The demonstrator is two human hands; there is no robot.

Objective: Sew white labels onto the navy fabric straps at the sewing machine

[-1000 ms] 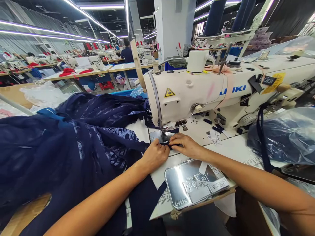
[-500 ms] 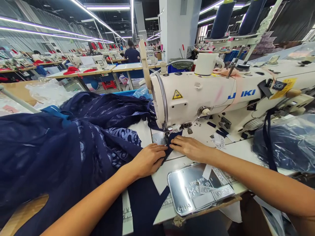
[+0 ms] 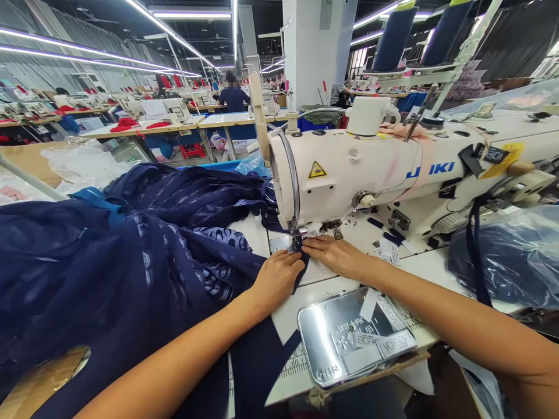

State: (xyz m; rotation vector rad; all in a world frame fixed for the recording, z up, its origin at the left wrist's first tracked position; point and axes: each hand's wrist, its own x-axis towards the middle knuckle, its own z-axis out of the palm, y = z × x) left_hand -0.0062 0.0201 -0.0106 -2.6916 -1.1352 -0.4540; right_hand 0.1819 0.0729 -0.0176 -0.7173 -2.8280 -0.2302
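Observation:
Both hands are at the needle area of a white sewing machine point(image 3: 332, 169). My left hand point(image 3: 279, 279) rests on navy fabric point(image 3: 301, 269), fingers close together and bent over it, thumb tucked low. Just right of it, my right hand point(image 3: 334, 254) lies with fingers stretched out flat, fingertips on the fabric beside the presser foot point(image 3: 298, 233). The fabric under the foot is mostly hidden by the fingers. A large heap of navy garment with pale patterned lace point(image 3: 220, 241) spreads to the left, and part of it hangs over the table's front edge.
A shiny metal tin lid point(image 3: 323, 331) with paper labels lies near the front edge. Navy scraps point(image 3: 395, 235) lie on the machine bed. A plastic bag of navy cloth point(image 3: 510, 256) is at right. A white mug point(image 3: 367, 116) and thread cones point(image 3: 393, 38) stand above.
My left hand has shifted slightly forward and right with the fabric towards the needle. My right hand has barely moved, staying by the presser foot. The hanging fabric has shifted a little.

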